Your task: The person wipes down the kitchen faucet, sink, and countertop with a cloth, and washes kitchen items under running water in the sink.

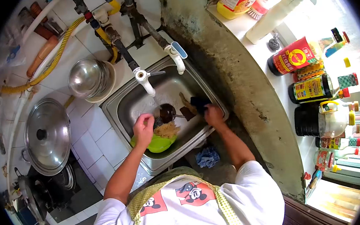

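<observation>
Both of my hands are over a metal sink (pixel 111 104). My left hand (pixel 144 131) is at the sink's left side, fingers curled beside a dark scrubber and a tan fibrous piece (pixel 167 130); whether it grips anything is hidden. Below it lies a green bowl (pixel 159 144). Water runs from the white tap (pixel 144 82) onto a dark round object (pixel 167 112). At the right side, my right hand (pixel 214 115) is closed at the edge of a dark cloth (pixel 199 104). A brown piece (pixel 187 113) lies between the hands.
Stacked metal bowls (pixel 87 79) stand left of the sink, with a lidded pan (pixel 47 136) farther left. A second tap (pixel 177 62) hangs over the back right corner. Bottles (pixel 311 88) line the right ledge. A blue cloth (pixel 207 157) lies below the sink.
</observation>
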Motion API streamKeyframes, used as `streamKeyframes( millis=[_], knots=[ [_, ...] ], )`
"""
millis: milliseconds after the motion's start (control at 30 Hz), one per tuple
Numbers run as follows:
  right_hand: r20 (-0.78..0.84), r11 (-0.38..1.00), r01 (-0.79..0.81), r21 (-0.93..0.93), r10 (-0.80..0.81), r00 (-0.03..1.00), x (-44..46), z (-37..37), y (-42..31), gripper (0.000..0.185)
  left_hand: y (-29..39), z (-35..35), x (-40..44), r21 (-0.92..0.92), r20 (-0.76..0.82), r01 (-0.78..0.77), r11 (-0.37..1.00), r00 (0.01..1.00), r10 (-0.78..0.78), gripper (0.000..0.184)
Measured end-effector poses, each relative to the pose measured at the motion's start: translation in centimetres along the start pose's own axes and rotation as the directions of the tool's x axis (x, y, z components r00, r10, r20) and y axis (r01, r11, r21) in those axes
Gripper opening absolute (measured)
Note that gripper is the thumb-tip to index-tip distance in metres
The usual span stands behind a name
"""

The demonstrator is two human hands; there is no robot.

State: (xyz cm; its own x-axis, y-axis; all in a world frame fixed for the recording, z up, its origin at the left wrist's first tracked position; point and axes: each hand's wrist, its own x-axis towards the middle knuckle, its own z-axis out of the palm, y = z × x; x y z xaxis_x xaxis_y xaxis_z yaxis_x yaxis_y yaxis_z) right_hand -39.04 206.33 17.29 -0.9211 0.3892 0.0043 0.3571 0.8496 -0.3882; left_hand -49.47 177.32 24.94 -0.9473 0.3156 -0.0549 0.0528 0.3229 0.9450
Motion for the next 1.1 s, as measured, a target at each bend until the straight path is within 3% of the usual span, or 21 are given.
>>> streamKeyframes(
  millis=[33,67,100,167,200,233,267,300,367,400,500,567,633,667,733,767,800,867,900,967,1100],
  knots=[
    [-0.022,0.986,0.016,0.167,-0.013,1.0,0.8,0.4,-1.6,0.022,-0.5,0.6,0.6,-0.048,0.147,0.189,0.981,0.973,-0.18,0.02],
    [-0.046,0.943,0.034,0.331,-0.019,0.999,2.0,1.0,-3.4,0.023,-1.0,1.4,1.3,-0.049,0.151,0.183,0.982,0.973,-0.174,0.02],
    [-0.131,0.934,0.112,0.338,-0.071,0.989,3.1,1.4,-5.6,0.022,-1.5,2.2,2.4,-0.188,0.2,0.421,0.887,0.901,-0.385,0.029],
    [0.037,0.715,-0.031,0.699,0.007,0.999,5.6,1.8,-10.2,0.02,-1.9,4.4,5.3,-0.381,0.391,0.775,0.504,0.629,-0.672,0.047],
    [0.07,0.527,-0.073,0.847,0.026,0.997,7.0,3.1,-12.1,0.019,-2.5,5.4,6.7,-0.393,0.441,0.791,0.469,0.61,-0.658,0.061],
    [0.083,0.56,-0.107,0.822,0.068,0.994,7.1,3.4,-14.6,0.021,-5.2,5.9,7.9,-0.449,0.612,0.819,0.357,0.574,-0.545,0.059],
    [0.214,0.564,-0.197,0.802,0.036,0.976,6.8,2.2,-17.1,0.021,-3.9,5.8,7.9,-0.636,0.707,0.761,0.13,0.642,-0.297,0.053],
    [0.139,0.62,-0.102,0.778,-0.011,0.99,7.0,2.1,-18.9,0.023,-4.6,5.6,9.0,-0.761,0.632,0.645,0.071,0.761,-0.144,0.047],
    [0.066,0.632,-0.026,0.775,-0.039,0.997,5.3,3.2,-21.3,0.029,-5.7,2.7,9.4,-0.656,0.711,0.734,0.173,0.679,-0.182,0.036],
    [0.049,0.702,0.084,0.707,-0.167,0.985,6.1,4.2,-21.1,0.035,-8.3,2.4,10.0,-0.753,0.622,0.634,0.176,0.773,-0.123,0.034],
    [0.036,0.873,0.095,0.477,-0.128,0.991,8.3,5.5,-19.6,0.035,-3.2,3.6,7.8,-0.779,0.625,0.621,-0.086,0.78,-0.03,0.046],
    [-0.021,0.741,-0.216,0.636,0.296,0.955,9.2,7.3,-18.3,0.029,-1.5,4.7,6.5,-0.771,0.588,0.627,0.108,0.768,-0.254,0.04],
    [0.104,0.805,-0.23,0.547,0.208,0.973,7.9,5.4,-19.2,0.026,-1.8,4.1,6.7,-0.722,0.617,0.69,0.053,0.676,-0.403,0.053],
    [0.147,0.805,-0.236,0.545,0.185,0.972,6.4,5.6,-19.9,0.026,-4.4,4.1,7.5,-0.727,0.674,0.682,-0.074,0.69,-0.263,0.061],
    [-0.078,0.687,0.176,0.705,-0.171,0.982,2.8,6.7,-20.7,0.023,-9.1,1.4,7.8,-0.667,0.608,0.735,0.121,0.63,-0.484,0.054],
    [0.358,0.478,-0.277,0.833,-0.086,0.93,4.1,7.4,-20.3,0.021,-8.9,2.1,8.9,-0.736,0.486,0.637,0.23,0.733,-0.475,0.047],
    [0.063,0.601,0.007,0.799,-0.096,0.993,4.1,5.2,-20.1,0.022,-3.6,1.9,7.8,-0.737,0.511,0.668,0.099,0.647,-0.565,0.038],
    [0.129,0.878,0.008,0.478,-0.08,0.988,5.5,1.1,-18.1,0.022,-8.6,2.4,8.8,-0.786,0.405,0.617,0.027,0.548,-0.732,0.023],
    [-0.022,0.932,0.134,0.337,-0.135,0.991,6.1,-0.8,-16.7,0.021,-7.4,2.5,8.5,-0.845,0.236,0.52,0.123,0.569,-0.788,0.016],
    [0.071,0.964,0.079,0.254,-0.1,0.992,7.3,-3.6,-15.3,0.018,-6.9,1.6,8.6,-0.717,0.1,0.661,0.22,0.411,-0.906,0.011],
    [0.234,0.979,0.099,0.178,-0.14,0.962,9.0,-2.0,-12.5,0.044,-2.5,1.6,8.1,-0.767,0.139,0.597,0.233,0.509,-0.849,0.009]
  ],
)
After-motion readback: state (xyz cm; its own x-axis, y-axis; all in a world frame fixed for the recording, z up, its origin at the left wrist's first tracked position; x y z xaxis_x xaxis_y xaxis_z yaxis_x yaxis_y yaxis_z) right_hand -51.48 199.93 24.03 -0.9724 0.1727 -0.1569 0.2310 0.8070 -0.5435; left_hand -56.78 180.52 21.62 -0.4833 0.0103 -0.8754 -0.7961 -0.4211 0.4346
